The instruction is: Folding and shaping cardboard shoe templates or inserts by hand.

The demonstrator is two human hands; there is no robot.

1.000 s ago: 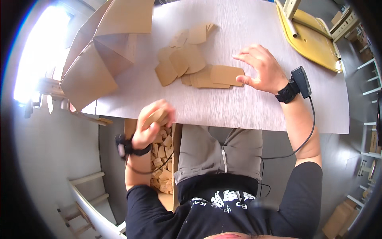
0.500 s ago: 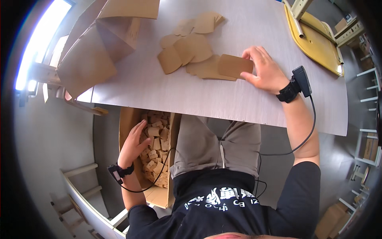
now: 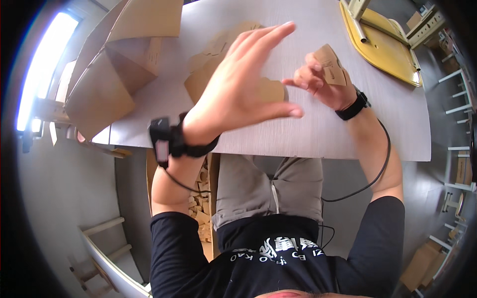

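As the left hand (image 3: 233, 92) reaches over the middle of a pale desk (image 3: 308, 139), blurred, its fingers spread wide and its thumb standing well apart with nothing between them, the right hand (image 3: 325, 94) is raised above the desk's right half, holding a single brown cardboard piece (image 3: 332, 69). The right fingers are curled in and the cardboard piece lies against them, though its grip appears partly covered by the piece itself, and exactly which fingers pinch it cannot be told. Dark marks on the piece's face are too small to make out.

Beneath the left hand, a loose pile of cardboard pieces (image 3: 213, 54) lies on the desk; palm and wrist hide much of it, and its number cannot be counted. At the desk's left end stands a large open carton (image 3: 99, 102), cut off by the upper edge of the view. At the desk's far right is a yellow chair seat (image 3: 390, 57), its metal legs cropped above.

Below the desk's near edge, an open box (image 3: 214, 174) holds small cardboard scraps (image 3: 201, 213), largely hidden behind the left forearm. Black wristbands (image 3: 354, 108) circle both wrists.
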